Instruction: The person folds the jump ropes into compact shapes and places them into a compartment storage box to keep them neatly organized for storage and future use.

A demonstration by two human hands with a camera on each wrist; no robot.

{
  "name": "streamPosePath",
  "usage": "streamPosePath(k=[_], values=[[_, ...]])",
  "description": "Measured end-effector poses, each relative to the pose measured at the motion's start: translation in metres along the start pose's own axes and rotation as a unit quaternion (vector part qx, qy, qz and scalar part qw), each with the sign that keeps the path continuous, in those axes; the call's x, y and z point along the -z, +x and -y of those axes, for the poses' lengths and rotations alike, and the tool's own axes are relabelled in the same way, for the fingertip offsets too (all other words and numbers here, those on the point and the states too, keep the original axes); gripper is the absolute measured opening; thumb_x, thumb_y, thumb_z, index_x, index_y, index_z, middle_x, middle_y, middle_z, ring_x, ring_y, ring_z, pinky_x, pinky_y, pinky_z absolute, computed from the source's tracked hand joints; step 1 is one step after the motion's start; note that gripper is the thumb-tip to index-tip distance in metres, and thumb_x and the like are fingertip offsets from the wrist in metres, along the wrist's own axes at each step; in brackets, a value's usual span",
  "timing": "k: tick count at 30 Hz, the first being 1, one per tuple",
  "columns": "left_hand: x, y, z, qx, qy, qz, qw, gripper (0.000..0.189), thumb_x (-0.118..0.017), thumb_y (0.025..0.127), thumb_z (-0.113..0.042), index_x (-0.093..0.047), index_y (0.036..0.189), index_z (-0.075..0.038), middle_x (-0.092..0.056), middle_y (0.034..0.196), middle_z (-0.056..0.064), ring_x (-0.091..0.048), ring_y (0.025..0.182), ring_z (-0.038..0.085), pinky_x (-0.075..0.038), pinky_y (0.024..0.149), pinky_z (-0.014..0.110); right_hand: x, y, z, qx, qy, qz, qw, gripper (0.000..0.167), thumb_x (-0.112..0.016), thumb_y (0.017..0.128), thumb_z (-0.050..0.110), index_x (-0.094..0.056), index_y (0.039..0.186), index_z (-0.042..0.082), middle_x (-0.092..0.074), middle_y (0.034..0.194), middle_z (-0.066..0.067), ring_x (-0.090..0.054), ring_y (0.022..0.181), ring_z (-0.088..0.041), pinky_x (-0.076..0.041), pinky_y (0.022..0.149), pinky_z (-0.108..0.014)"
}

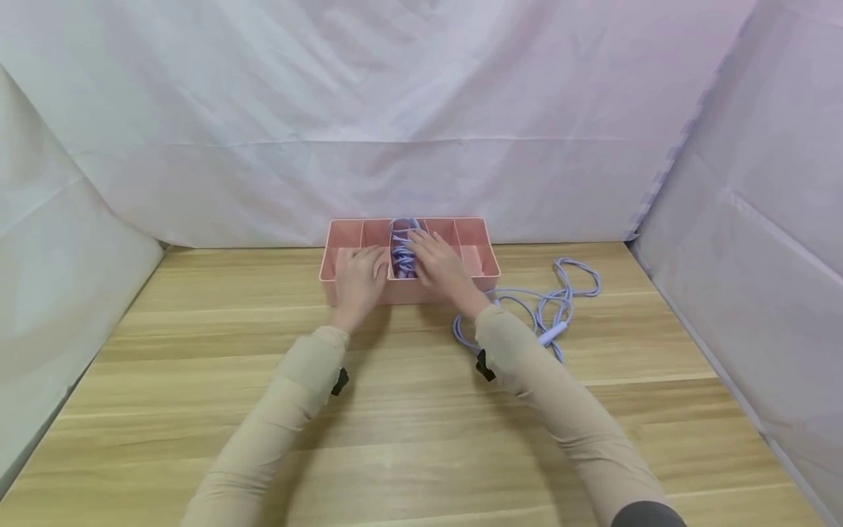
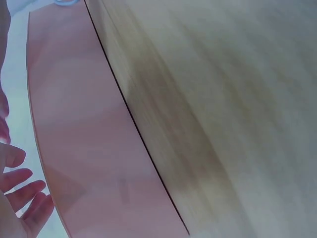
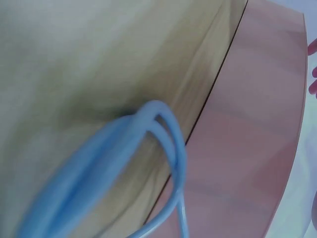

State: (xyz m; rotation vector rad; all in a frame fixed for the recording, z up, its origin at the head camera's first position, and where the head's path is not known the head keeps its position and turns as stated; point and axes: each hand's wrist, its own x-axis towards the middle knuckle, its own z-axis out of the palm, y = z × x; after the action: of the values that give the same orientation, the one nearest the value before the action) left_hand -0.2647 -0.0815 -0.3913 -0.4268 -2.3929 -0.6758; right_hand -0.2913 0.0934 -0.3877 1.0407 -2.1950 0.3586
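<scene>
We take the pink box (image 1: 408,294) as reference. We find the coiled purple rope (image 1: 403,258) in its middle compartment. We note the left hand (image 1: 358,274) at its left compartments, fingers relaxed; the right hand (image 1: 441,265) over its middle, fingers extended; we cannot confirm rope contact. A second rope (image 1: 552,334) lies right of it.

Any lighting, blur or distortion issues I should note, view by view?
Head: soft, fairly even light, with faint shadows from the sleeved forearms on the wooden tabletop; left wrist: tabletop grain smeared and washed out toward the right, the rim of the pink divided box bowed; right wrist: the jump rope blurred at lower left, the box's rim bowed here too.
</scene>
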Motion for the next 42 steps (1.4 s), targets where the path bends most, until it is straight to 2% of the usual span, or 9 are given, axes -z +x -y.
streamPosePath(k=[4,9,12,15,19,22,27,34,42], values=[[0.005,-0.006,0.003,0.001,-0.005,0.015,0.9999,0.030,-0.064,0.082,-0.009,-0.062,0.108,0.004,-0.058,0.116,0.022,-0.053,0.106,0.036,-0.038,0.095,0.043,0.007,-0.008,0.003,-0.017,0.007,0.019,0.9996,0.031,-0.058,0.080,0.002,-0.059,0.110,-0.005,-0.054,0.123,-0.020,-0.048,0.117,-0.034,-0.030,0.104,-0.044],[0.012,-0.013,0.004,-0.009,0.026,0.067,0.9974,0.045,-0.059,0.086,-0.019,-0.051,0.122,0.007,-0.041,0.132,0.029,-0.038,0.123,0.040,-0.027,0.104,0.047,0.023,-0.018,0.010,-0.079,0.015,0.099,0.9918,0.041,-0.057,0.087,0.013,-0.049,0.124,-0.003,-0.043,0.134,-0.021,-0.035,0.127,-0.033,-0.023,0.107,-0.048],[0.016,-0.016,0.002,-0.009,0.060,0.111,0.9919,0.055,-0.054,0.090,-0.027,-0.040,0.131,0.007,-0.028,0.140,0.029,-0.024,0.131,0.039,-0.017,0.109,0.048,0.031,-0.025,0.013,-0.108,0.017,0.150,0.9826,0.052,-0.054,0.090,0.021,-0.038,0.133,-0.004,-0.034,0.140,-0.022,-0.025,0.132,-0.034,-0.017,0.109,-0.047],[0.020,-0.020,-0.001,-0.003,0.086,0.145,0.9857,0.061,-0.049,0.092,-0.033,-0.032,0.136,0.005,-0.019,0.144,0.027,-0.015,0.135,0.037,-0.011,0.110,0.049,0.037,-0.029,0.015,-0.117,0.014,0.182,0.9763,0.061,-0.051,0.092,0.028,-0.029,0.138,-0.005,-0.025,0.144,-0.024,-0.019,0.134,-0.036,-0.015,0.109,-0.046],[0.024,-0.024,-0.007,0.007,0.103,0.174,0.9792,0.063,-0.045,0.093,-0.038,-0.027,0.140,0.002,-0.013,0.147,0.023,-0.008,0.137,0.034,-0.009,0.109,0.052,0.043,-0.035,0.018,-0.129,0.003,0.211,0.9690,0.066,-0.047,0.093,0.034,-0.021,0.140,-0.005,-0.018,0.146,-0.023,-0.014,0.135,-0.036,-0.011,0.110,-0.047],[0.026,-0.027,-0.012,0.012,0.108,0.190,0.9758,0.064,-0.041,0.094,-0.041,-0.023,0.142,-0.001,-0.008,0.149,0.020,-0.003,0.137,0.032,-0.008,0.109,0.053,0.048,-0.040,0.020,-0.143,-0.001,0.233,0.9620,0.069,-0.044,0.094,0.038,-0.017,0.142,-0.003,-0.013,0.147,-0.022,-0.007,0.137,-0.034,-0.003,0.110,-0.047],[0.026,-0.032,-0.019,0.015,0.100,0.199,0.9748,0.066,-0.038,0.095,-0.043,-0.018,0.144,-0.004,-0.002,0.150,0.018,-0.004,0.137,0.033,-0.006,0.109,0.053,0.053,-0.050,0.021,-0.149,-0.007,0.241,0.9591,0.072,-0.041,0.094,0.041,-0.009,0.143,-0.001,-0.007,0.149,-0.019,-0.003,0.137,-0.032,-0.003,0.110,-0.050],[0.027,-0.042,-0.026,0.006,0.095,0.193,0.9766,0.072,-0.040,0.093,-0.047,-0.016,0.144,-0.002,-0.009,0.149,0.019,-0.007,0.137,0.034,-0.009,0.109,0.051,0.056,-0.063,0.023,-0.152,0.002,0.232,0.9609,0.077,-0.041,0.093,0.044,0.004,0.145,0.008,0.006,0.151,-0.012,-0.006,0.137,-0.035,-0.010,0.107,-0.056],[0.029,-0.045,-0.039,-0.008,0.077,0.200,0.9767,0.070,-0.042,0.092,-0.049,-0.025,0.142,-0.003,-0.009,0.149,0.017,-0.001,0.137,0.031,-0.005,0.110,0.049,0.059,-0.074,0.025,-0.170,0.022,0.231,0.9577,0.076,-0.045,0.092,0.040,-0.007,0.144,0.001,-0.005,0.149,-0.022,-0.005,0.136,-0.036,-0.008,0.106,-0.058]])
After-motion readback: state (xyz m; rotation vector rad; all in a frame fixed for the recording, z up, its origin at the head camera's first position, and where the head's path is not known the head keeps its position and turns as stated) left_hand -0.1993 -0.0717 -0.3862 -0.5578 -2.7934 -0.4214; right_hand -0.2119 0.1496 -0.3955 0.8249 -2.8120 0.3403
